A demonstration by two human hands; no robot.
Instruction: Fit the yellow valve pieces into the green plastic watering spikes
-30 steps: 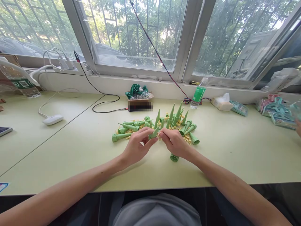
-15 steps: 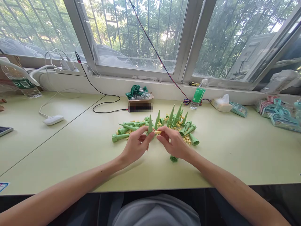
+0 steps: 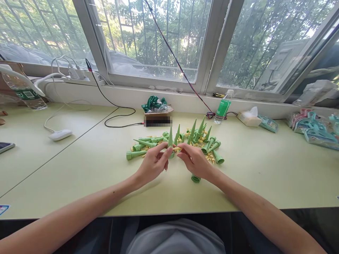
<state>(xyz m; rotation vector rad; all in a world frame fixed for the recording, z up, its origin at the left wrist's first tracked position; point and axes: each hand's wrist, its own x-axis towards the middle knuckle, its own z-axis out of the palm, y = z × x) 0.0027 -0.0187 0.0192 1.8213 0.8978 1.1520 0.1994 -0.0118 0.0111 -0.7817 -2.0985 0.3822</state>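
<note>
My left hand [image 3: 156,159] is closed around the lower part of a green plastic spike [image 3: 170,137], which stands point up between thumb and fingers. Between my right hand's [image 3: 194,159] thumb and forefinger is a small yellow plastic piece [image 3: 177,149], lying sideways with its left end at the spike's side. Whether that end sits inside the spike I cannot tell. Behind both hands spreads a pile of green spikes [image 3: 199,132], some upright and some lying, mixed with small yellow pieces [image 3: 211,157]. One more green spike [image 3: 196,179] lies under my right wrist, only its round open end showing.
At the back stand a box with green wrapping [image 3: 158,107], a water bottle [image 3: 222,107] and a tissue box [image 3: 249,117]. Packs of teal hangers [image 3: 320,128] lie far right. A white mouse-like device [image 3: 60,134] and a phone [image 3: 6,147] are at left. The table's front edge is near me.
The green spike in my left hand has shifted slightly right and up, and more of its base shows. My right hand has barely moved, still holding the yellow piece against it.
</note>
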